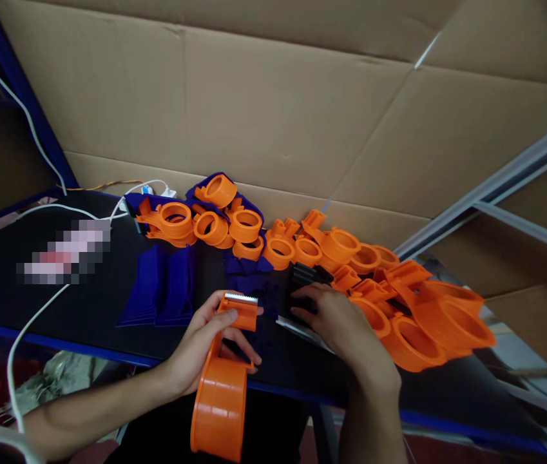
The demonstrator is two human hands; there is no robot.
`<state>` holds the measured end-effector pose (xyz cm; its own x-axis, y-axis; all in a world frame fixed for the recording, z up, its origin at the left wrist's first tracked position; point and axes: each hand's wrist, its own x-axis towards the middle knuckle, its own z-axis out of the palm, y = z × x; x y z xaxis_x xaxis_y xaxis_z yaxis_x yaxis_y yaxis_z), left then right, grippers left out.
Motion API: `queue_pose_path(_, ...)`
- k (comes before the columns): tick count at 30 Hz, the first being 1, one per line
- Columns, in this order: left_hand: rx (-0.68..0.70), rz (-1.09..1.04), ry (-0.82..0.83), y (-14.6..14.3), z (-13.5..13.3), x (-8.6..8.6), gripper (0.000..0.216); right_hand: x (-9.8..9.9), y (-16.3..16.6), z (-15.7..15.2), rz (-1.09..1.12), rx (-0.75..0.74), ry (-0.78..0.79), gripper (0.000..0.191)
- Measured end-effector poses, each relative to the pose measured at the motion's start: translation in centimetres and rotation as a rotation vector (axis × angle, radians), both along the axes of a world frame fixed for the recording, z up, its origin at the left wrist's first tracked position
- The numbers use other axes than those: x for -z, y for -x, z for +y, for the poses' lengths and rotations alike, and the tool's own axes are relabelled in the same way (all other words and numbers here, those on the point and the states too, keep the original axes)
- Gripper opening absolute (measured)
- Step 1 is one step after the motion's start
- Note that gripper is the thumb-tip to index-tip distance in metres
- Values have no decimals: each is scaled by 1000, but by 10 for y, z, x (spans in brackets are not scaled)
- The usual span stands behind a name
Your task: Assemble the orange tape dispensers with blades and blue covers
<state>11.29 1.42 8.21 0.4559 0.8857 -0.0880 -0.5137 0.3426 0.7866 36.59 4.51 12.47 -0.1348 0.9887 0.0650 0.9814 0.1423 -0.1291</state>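
Orange tape dispenser (220, 393), toothed blade on top, clamped in left hand (200, 348); right hand (335, 319) half-open, fingertips on black parts (305, 277) right of dispenser.

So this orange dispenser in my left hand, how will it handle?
Probably stiff and light: the orange dispenser looks like hollow moulded plastic. Its round drum might roll if laid on its side. The toothed blade could scratch.

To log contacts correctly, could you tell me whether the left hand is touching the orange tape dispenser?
Touching. The head view shows the left hand wrapped around the neck of the orange tape dispenser, with no gap between them.
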Motion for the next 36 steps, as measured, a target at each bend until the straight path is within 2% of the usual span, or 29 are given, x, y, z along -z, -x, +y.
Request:
queue_pose_path(6,5,1,10,0,-1,-1,27,6,5,2,29,-58,-12,26)
queue_pose_path(9,-1,-2,11,0,-1,-1,26,2,8,2,52,-90,-45,24)
queue_pose_path(13,-23,-7,-14,-1,-1,-2,25,-12,13,-3,298,-239,-173,25)
queue_pose_path(16,-38,-18,-26,-2,-2,-3,26,-21,24,-13,507,-384,-162,29)
queue_pose_path(21,-70,-49,-30,-3,-4,0,29,-23,53,-27,573,-478,-161,36)
queue_pose_path(23,-76,-58,-37,-3,-4,0,28,-21,63,-29,548,-487,-219,36)
queue_pose_path(27,-64,-81,-39,-4,-4,-1,27,-11,78,-28,554,-443,-373,17)
queue_pose_path(29,-44,-89,-33,-4,-5,-1,28,-5,83,-27,565,-399,-421,14)
queue_pose_path(32,-42,-103,-27,-4,-5,0,27,1,89,-29,568,-379,-386,22)
queue_pose_path(36,-79,-139,0,-4,-4,3,24,-2,95,-35,538,-394,-340,25)
